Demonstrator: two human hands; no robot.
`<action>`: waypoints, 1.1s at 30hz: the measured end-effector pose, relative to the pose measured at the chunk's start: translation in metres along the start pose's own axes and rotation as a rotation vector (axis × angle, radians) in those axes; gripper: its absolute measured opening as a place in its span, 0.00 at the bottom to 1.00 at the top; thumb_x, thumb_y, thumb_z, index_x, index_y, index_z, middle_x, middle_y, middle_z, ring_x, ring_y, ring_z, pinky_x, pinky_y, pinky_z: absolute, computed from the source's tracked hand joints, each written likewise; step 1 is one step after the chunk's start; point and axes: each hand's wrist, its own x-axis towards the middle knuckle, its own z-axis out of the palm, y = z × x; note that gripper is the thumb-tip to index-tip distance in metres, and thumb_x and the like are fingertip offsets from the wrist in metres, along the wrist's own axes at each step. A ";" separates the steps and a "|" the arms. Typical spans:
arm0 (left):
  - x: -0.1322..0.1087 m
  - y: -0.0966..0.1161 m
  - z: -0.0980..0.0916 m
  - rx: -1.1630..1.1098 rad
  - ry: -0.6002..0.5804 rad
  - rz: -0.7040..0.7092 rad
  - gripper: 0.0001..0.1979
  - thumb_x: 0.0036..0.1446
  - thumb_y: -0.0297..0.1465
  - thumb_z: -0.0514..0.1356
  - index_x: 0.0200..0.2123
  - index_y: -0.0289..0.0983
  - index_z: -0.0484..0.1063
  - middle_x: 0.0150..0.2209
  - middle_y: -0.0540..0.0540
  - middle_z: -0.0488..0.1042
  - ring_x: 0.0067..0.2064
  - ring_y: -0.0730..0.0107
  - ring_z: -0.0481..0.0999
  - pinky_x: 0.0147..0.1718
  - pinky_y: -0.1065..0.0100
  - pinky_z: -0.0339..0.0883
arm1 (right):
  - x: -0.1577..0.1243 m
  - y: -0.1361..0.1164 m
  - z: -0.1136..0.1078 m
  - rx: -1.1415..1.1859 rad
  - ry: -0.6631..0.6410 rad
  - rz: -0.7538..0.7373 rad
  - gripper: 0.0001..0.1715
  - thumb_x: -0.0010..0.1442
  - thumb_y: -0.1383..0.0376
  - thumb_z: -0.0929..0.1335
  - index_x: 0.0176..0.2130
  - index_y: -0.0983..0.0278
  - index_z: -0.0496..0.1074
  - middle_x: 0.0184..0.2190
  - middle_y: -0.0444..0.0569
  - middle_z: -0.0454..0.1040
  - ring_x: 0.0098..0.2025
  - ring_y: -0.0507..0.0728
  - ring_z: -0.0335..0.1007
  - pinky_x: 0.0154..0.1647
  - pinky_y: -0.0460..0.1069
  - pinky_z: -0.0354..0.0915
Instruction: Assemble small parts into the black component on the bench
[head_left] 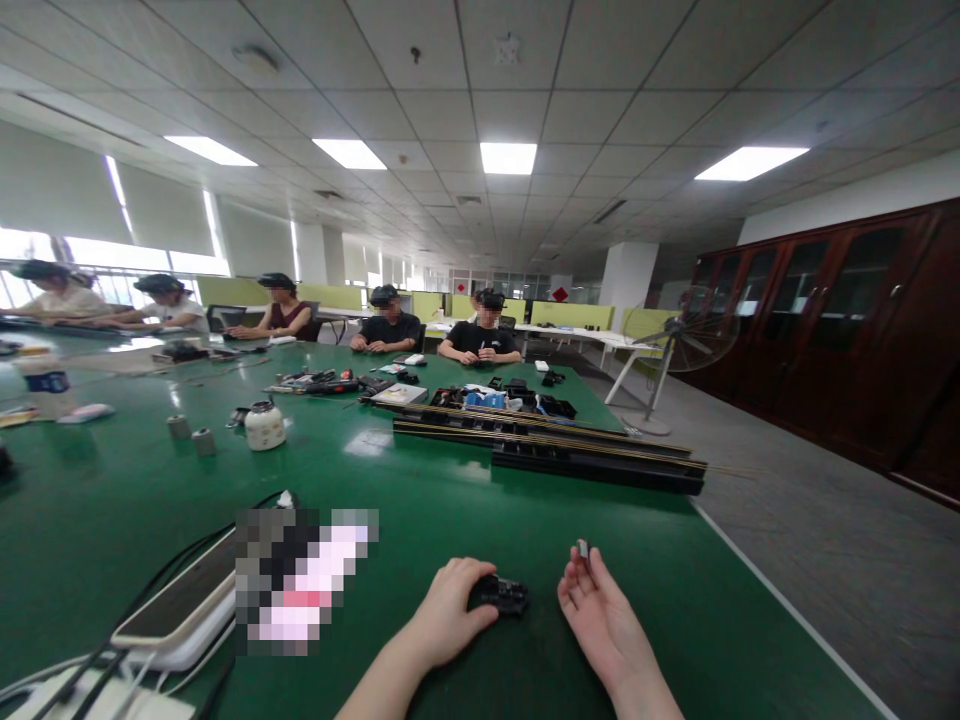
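My left hand (451, 612) is closed around one end of a small black plastic part (511, 597), which sits low at the green tabletop. The part has a recessed, uneven upper side, but its exact kind does not show. To the right, apart from it, my right hand (604, 615) is raised with the palm turned up. Between its thumb and forefinger it pinches a small grey-and-dark piece (583, 549), too small to name. The fingers of my left hand hide part of the black part.
Left of my hands lie a phone (176, 590), cables and a blurred-out patch. Long black rails (592, 460) with thin rods cross the table ahead. A white jar (265, 426) and two metal cylinders (203, 442) stand farther left. Several people sit across the table; a fan (686, 340) stands right.
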 end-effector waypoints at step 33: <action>0.002 -0.003 0.003 0.037 0.012 0.025 0.19 0.48 0.29 0.59 0.46 0.39 0.67 0.44 0.46 0.71 0.47 0.61 0.67 0.48 0.64 0.59 | -0.009 0.012 0.011 -0.204 -0.063 -0.069 0.12 0.44 0.65 0.74 0.33 0.60 0.74 0.31 0.42 0.77 0.29 0.48 0.70 0.30 0.43 0.68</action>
